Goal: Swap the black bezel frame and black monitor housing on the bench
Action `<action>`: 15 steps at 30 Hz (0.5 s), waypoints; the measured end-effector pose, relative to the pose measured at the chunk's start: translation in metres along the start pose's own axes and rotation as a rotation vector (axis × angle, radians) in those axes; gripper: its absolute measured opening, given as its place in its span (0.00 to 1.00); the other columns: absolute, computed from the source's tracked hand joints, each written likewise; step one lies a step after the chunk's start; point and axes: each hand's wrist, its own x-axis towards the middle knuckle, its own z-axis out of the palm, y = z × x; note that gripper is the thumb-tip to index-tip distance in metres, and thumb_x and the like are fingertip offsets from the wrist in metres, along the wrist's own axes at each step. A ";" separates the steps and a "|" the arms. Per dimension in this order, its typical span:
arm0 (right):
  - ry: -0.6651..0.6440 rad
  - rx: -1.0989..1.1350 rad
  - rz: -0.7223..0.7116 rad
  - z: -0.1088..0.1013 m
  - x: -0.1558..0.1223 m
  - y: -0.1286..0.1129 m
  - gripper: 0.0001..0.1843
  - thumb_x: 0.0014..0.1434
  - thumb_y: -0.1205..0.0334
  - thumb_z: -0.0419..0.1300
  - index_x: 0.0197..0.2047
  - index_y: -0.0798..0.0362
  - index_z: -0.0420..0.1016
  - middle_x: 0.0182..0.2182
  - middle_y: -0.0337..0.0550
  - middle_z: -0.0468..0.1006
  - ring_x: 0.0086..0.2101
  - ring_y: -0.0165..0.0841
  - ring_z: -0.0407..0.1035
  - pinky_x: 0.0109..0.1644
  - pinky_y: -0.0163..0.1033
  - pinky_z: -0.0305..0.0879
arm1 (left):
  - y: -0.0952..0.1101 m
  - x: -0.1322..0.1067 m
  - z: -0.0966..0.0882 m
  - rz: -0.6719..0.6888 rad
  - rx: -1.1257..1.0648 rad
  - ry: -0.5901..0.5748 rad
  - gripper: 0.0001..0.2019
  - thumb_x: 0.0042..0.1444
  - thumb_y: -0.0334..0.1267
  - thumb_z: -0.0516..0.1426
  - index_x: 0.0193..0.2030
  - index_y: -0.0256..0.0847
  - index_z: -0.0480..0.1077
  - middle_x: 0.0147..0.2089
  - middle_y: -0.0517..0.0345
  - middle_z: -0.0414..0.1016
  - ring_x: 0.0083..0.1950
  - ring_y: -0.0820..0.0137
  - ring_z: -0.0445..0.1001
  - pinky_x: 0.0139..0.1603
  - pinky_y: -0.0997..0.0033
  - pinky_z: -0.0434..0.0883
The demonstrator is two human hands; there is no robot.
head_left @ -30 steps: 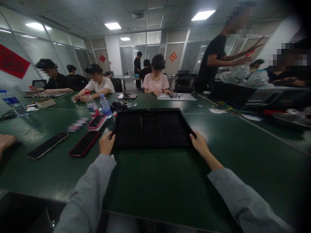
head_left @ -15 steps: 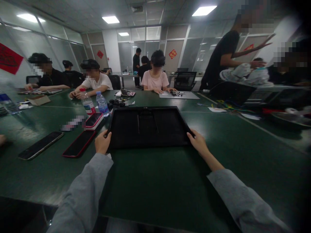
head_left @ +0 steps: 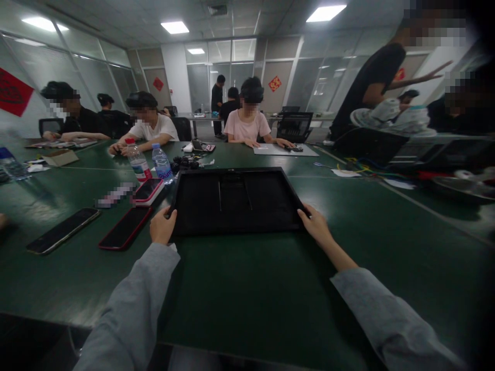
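A flat black rectangular tray-like panel (head_left: 201,206) with a raised rim lies on, or just above, the green table (head_left: 247,288). Two thin upright lines mark a recess in its middle. My left hand (head_left: 163,225) grips the left edge, thumb on top. On the opposite edge, my right hand (head_left: 316,225) holds on the same way, its thumb over the rim. The fingers under both edges are mostly hidden. Just left of my left hand lies a phone with a red edge (head_left: 126,228), and behind it a second phone in a pink-and-white case (head_left: 148,191).
Beyond the phones stand a red-capped bottle (head_left: 138,161) and a blue-capped bottle (head_left: 162,166). A dark phone (head_left: 64,230) lies further left. Black cables (head_left: 185,164) bunch behind the panel. Across the table, a person in pink (head_left: 247,123) works at a grey board (head_left: 270,150).
My hands and the black panel stay almost still. The standing person at right has shifted right, and the person in pink has moved a hand over the grey board.
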 end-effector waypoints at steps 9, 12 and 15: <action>-0.012 -0.019 -0.005 0.000 0.000 0.002 0.27 0.61 0.46 0.53 0.57 0.52 0.75 0.53 0.52 0.78 0.53 0.48 0.72 0.60 0.57 0.66 | -0.003 0.002 0.001 0.007 0.006 -0.009 0.22 0.60 0.50 0.56 0.57 0.44 0.76 0.53 0.49 0.80 0.51 0.57 0.78 0.53 0.59 0.72; -0.017 -0.030 0.009 0.000 0.001 0.002 0.27 0.61 0.46 0.53 0.57 0.53 0.74 0.54 0.53 0.77 0.54 0.49 0.71 0.61 0.57 0.65 | -0.003 0.002 0.001 0.010 0.004 -0.007 0.22 0.60 0.50 0.56 0.57 0.44 0.76 0.53 0.49 0.80 0.52 0.56 0.78 0.54 0.58 0.72; -0.004 -0.043 0.012 0.002 0.001 0.005 0.29 0.61 0.45 0.52 0.57 0.54 0.74 0.53 0.55 0.77 0.54 0.49 0.71 0.60 0.58 0.65 | -0.003 0.002 0.001 0.008 -0.001 -0.007 0.22 0.60 0.50 0.56 0.57 0.44 0.76 0.53 0.49 0.80 0.53 0.56 0.77 0.55 0.59 0.72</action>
